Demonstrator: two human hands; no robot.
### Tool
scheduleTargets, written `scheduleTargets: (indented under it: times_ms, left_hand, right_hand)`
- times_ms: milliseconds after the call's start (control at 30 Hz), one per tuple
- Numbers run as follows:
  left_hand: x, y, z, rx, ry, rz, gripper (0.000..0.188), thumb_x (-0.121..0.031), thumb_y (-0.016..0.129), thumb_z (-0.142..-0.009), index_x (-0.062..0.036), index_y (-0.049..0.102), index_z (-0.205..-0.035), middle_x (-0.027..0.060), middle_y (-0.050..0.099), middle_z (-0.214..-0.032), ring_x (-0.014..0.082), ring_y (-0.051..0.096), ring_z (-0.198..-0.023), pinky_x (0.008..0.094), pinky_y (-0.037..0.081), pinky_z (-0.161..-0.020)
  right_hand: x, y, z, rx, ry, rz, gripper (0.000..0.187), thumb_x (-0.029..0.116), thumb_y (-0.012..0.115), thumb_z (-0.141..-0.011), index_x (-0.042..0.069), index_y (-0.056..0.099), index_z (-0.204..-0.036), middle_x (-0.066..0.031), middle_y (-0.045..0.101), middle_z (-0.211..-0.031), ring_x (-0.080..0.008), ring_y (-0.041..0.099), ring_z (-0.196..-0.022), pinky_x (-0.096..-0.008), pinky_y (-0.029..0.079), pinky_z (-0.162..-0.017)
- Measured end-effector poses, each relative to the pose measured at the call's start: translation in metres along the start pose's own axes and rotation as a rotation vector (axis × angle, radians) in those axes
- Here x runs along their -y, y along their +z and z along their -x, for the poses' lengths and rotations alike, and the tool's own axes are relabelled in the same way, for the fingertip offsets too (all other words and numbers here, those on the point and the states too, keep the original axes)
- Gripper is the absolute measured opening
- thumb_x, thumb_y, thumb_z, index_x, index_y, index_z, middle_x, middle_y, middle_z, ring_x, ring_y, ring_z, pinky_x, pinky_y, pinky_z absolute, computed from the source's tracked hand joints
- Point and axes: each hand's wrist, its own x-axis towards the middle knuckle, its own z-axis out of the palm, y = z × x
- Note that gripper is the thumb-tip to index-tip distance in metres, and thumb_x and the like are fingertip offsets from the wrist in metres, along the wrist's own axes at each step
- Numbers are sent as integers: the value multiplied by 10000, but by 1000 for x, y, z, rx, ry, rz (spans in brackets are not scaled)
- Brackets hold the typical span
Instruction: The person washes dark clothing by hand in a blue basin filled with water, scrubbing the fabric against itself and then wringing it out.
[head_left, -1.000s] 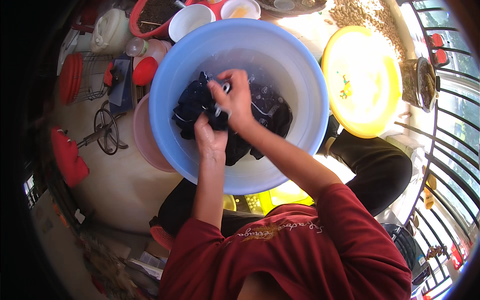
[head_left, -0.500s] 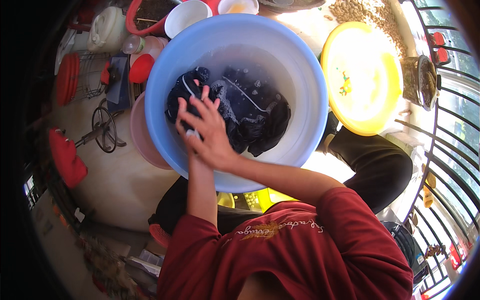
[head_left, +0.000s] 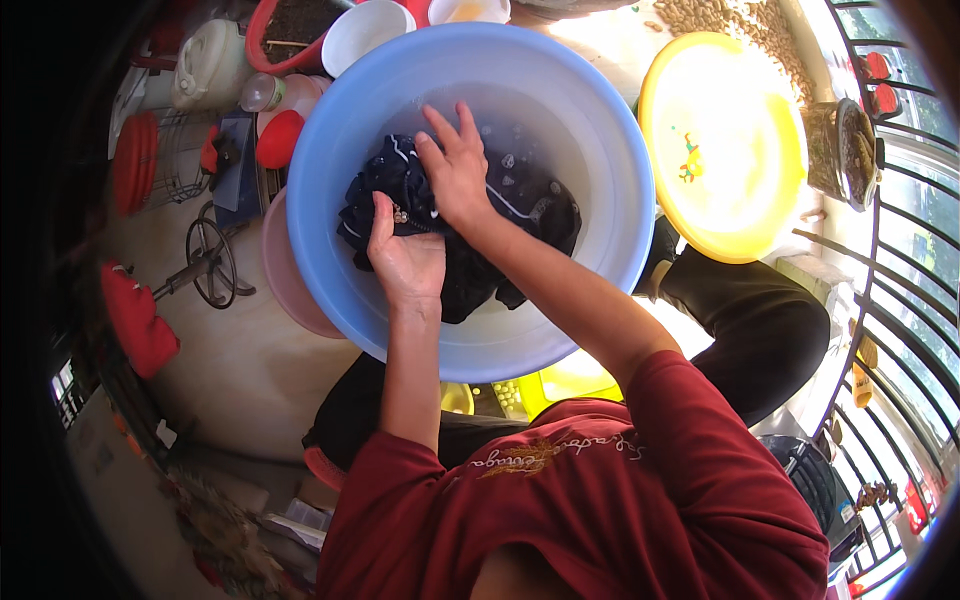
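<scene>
A dark navy garment point(head_left: 530, 215) with white piping lies wet and bunched in the sudsy water of a large blue basin point(head_left: 320, 285). My left hand point(head_left: 410, 265) is palm up at its near left part, thumb raised, holding a fold of it; the fingers are hidden in the cloth. A small beaded ornament shows by that thumb. Just beyond and to the right, my right hand point(head_left: 458, 175) hovers over or lightly touches the cloth with its fingers spread and nothing gripped in them.
A yellow basin point(head_left: 745, 160) leans at the right, near a jar point(head_left: 840, 155) and barred railing. White bowls point(head_left: 365, 38) stand behind the blue basin. A pink basin point(head_left: 285, 265) is tucked under its left side. Farther left are a wire rack point(head_left: 185, 150) and a wheel-shaped metal stand point(head_left: 208, 262).
My hands, crossed and pressed together over the cloth before, have come apart. The right has moved up and right with fingers spreading; the left has turned palm up beneath a fold.
</scene>
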Motion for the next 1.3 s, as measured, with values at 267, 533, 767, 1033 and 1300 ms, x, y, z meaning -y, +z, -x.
scheduleTargets:
  times_ms: [267, 533, 767, 1033, 1300]
  left_hand:
    - [-34, -17, -18, 79, 180, 0, 562, -438, 247, -973, -59, 314, -1382, 162, 421, -1355, 332, 352, -1288, 476, 243, -1083]
    - [-34, -17, -32, 25, 296, 86, 452, -397, 338, -971, -71, 483, -1249, 145, 579, -1161, 281, 503, -1110, 454, 345, -1013]
    - [-27, -21, -30, 55, 291, 83, 418, -401, 348, -968, -94, 521, -1193, 85, 603, -1098, 225, 524, -1059, 413, 360, -994]
    - [-32, 4, -12, 90, 126, 247, 508, -441, 340, -950, -89, 451, -1301, 100, 497, -1299, 298, 431, -1221, 469, 292, -1052]
    - [-20, 13, -4, 32, 161, 63, 526, -450, 435, -922, -81, 455, -1297, 89, 501, -1291, 271, 473, -1184, 446, 364, -1009]
  right_hand:
    - [13, -23, 53, 411, -146, -182, 409, 209, 622, -811, 44, 535, -1174, -163, 522, -1195, -324, 494, -1104, -383, 381, -953]
    - [-56, -66, -39, -281, 63, -88, 290, 210, 463, -910, -36, 578, -1015, -156, 623, -967, -279, 581, -932, -360, 452, -831]
    - [-12, -53, -8, 522, 801, -1244, 388, 330, 441, -932, -28, 590, -924, -154, 617, -981, -245, 559, -976, -357, 435, -876]
    - [12, -64, -8, 298, 295, -400, 376, 299, 470, -939, 11, 576, -1156, -93, 571, -1145, -174, 502, -1054, -320, 383, -912]
    - [27, -58, 17, 476, 786, -1621, 501, 412, 442, -925, 55, 461, -1275, -111, 515, -1264, -276, 477, -1171, -407, 332, -1031]
